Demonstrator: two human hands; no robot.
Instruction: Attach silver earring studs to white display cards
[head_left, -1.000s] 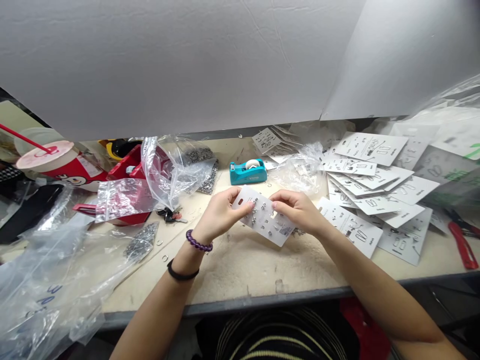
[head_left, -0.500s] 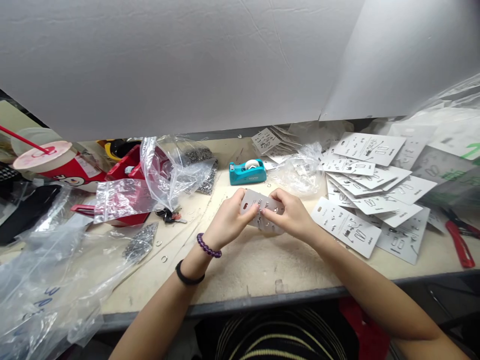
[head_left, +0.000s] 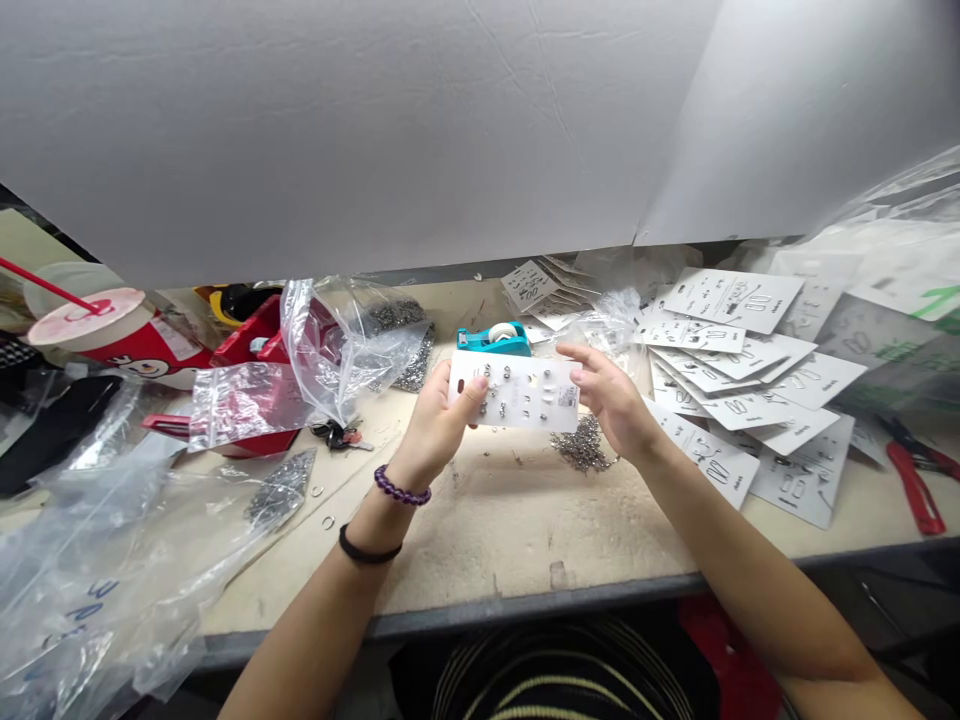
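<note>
My left hand (head_left: 442,415) grips a white earring card (head_left: 514,405) at its left end, with the thumb on the face toward me. Rows of small metal pieces dot that face, and a small printed label shows near its right end. At the card's right edge is my right hand (head_left: 611,400), fingers apart; whether a fingertip touches the edge I cannot tell. Below the card's right end, a pile of tiny silvery metal parts (head_left: 582,446) lies on the table (head_left: 510,540). Behind the card stands a teal tape dispenser (head_left: 472,342), partly hidden.
Stacked earring cards (head_left: 757,365) fan out at the right, beside red-handled pliers (head_left: 915,490). Clear plastic bags (head_left: 112,560) cover the left side, near a red cup (head_left: 142,345) with a straw. Bagged metal parts (head_left: 281,485) and keys (head_left: 341,436) lie left of centre. A white panel (head_left: 375,130) rises behind.
The card has been raised and turned so its face with the label shows toward me. My right hand has come off its face to the right, uncovering the pile of small parts.
</note>
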